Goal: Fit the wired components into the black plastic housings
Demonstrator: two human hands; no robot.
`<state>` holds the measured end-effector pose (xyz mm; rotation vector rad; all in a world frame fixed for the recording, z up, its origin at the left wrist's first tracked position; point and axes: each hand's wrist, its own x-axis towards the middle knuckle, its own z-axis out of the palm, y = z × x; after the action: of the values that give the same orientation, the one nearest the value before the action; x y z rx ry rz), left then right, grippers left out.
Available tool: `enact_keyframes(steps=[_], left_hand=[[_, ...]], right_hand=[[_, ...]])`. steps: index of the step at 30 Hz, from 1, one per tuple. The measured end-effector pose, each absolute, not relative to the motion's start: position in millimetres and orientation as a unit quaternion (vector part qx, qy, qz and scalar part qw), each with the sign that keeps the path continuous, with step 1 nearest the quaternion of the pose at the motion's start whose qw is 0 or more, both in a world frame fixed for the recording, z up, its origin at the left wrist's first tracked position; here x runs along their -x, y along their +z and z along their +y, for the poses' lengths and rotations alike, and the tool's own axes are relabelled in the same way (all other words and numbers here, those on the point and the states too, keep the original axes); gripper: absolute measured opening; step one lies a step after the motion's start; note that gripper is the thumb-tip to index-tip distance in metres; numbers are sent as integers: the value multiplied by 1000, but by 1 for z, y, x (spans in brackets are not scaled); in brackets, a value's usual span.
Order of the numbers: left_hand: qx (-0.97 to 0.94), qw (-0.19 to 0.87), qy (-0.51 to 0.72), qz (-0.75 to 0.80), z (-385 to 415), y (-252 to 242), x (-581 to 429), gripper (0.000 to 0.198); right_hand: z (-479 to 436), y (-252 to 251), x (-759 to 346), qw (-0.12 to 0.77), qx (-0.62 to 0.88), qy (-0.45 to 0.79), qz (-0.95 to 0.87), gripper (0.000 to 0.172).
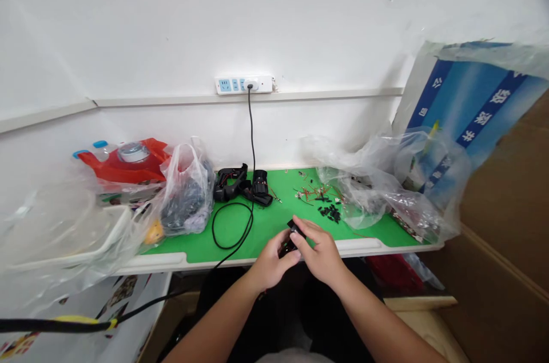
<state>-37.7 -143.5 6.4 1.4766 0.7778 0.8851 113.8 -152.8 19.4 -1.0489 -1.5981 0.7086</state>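
Observation:
A small black part (288,246) is held between both hands above the front edge of the green mat (270,229). My left hand (274,259) is closed round its lower left side. On its upper right side, my right hand (318,248) grips it with thumb and fingers. The fingers cover much of the part, so its shape is partly hidden. Small black pieces (330,213) lie in a pile behind my right hand, near thin red wires with small parts (317,191). Black housings (231,183) and a round black part (259,182) lie farther back on the left.
A black cable (251,140) drops from the wall power strip (244,84) and loops on the mat. Filled plastic bags (186,197) and a red bag (124,166) crowd the left. A clear bag (377,180) and blue printed sheet (476,106) stand right, beside cardboard (506,226).

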Motion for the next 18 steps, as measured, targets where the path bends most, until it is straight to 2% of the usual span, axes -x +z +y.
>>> enact_keyframes(steps=[4, 8, 12, 15, 18], left_hand=[[-617, 538, 413, 398, -162, 1, 55, 55], [-600, 508, 356, 505, -190, -10, 92, 64], [-625, 407, 289, 601, -227, -32, 142, 68], [-611, 350, 261, 661, -248, -61, 185, 66], [-565, 270, 241, 742, -263, -99, 236, 62]], right_hand=[[-154, 42, -106, 441, 348, 326, -760, 37], [-118, 49, -98, 365, 303, 383, -793, 34], [-38, 39, -83, 406, 429, 327, -737, 41], [18, 32, -64, 325, 521, 293, -733, 59], [51, 28, -42, 251, 564, 272, -738, 70]])
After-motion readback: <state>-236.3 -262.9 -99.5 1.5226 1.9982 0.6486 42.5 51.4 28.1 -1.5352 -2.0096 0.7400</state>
